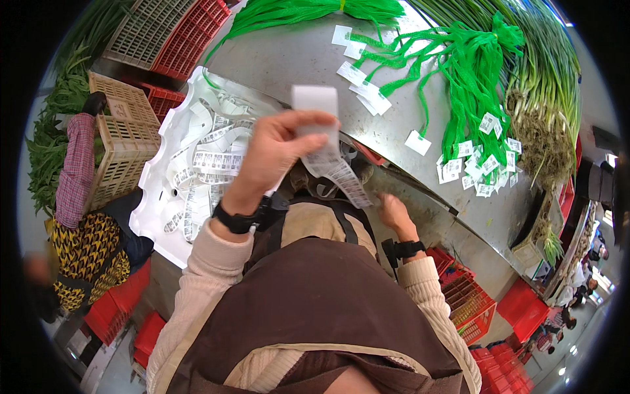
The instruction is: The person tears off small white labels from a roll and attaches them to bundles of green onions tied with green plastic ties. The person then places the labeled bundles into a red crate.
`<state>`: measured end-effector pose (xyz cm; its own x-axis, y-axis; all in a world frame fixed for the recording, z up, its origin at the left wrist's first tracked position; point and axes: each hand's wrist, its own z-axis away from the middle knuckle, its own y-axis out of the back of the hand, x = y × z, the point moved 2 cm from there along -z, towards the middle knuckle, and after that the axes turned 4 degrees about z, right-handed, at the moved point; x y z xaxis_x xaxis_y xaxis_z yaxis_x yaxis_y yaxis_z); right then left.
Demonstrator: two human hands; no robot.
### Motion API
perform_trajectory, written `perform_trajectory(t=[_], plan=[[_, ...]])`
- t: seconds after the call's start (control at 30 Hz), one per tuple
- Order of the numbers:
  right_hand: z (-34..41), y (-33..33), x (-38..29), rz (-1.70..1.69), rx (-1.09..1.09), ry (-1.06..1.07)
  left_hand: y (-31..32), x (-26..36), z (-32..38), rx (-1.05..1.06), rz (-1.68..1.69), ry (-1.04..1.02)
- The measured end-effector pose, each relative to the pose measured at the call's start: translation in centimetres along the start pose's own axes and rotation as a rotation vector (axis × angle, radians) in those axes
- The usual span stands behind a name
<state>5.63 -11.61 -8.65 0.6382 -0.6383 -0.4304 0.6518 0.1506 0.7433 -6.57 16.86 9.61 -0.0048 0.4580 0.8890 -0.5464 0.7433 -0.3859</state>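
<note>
My left hand (pixel 278 143) pinches a strip of white printed labels (pixel 339 172) between thumb and fingers. One blank-looking part of the strip stands up above the fingers, and the printed part hangs down toward my right. Close to its lower end is my right hand (pixel 395 213), fingers bent; whether it grips the strip's tip is unclear. Left of me, a white plastic bin (pixel 156 170) holds a tangle of printed label strips (pixel 216 160). Green mesh bags (pixel 462 88) lie bunched on the metal table (pixel 285 54), with white labels (pixel 364 91) at their ends.
More green netting (pixel 315 11) lies along the table's far side. Spring onions with roots (pixel 546 113) are heaped at the right. Plastic crates (pixel 125 138) and leafy greens (pixel 54 162) stand at left, beside a person in a checked sleeve (pixel 76 167). Red crates (pixel 462 300) sit below right.
</note>
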Motion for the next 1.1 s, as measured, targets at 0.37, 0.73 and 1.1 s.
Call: perform_trajectory(t=[0.37,0.73,1.1], plan=[[0.7,13.2,-13.5,-0.474,0.438,0.275,-1.9,-7.2,-0.7,-0.019,0.099,0.115],[0.5,14.3,-13.5,-0.433,0.487,0.396,-3.0,-5.8,-0.9,0.022,-0.22,-0.068],[-0.9,15.6,-13.2,-0.316,0.516,0.43,-3.9,-6.9,-1.8,0.041,-0.193,-0.052]])
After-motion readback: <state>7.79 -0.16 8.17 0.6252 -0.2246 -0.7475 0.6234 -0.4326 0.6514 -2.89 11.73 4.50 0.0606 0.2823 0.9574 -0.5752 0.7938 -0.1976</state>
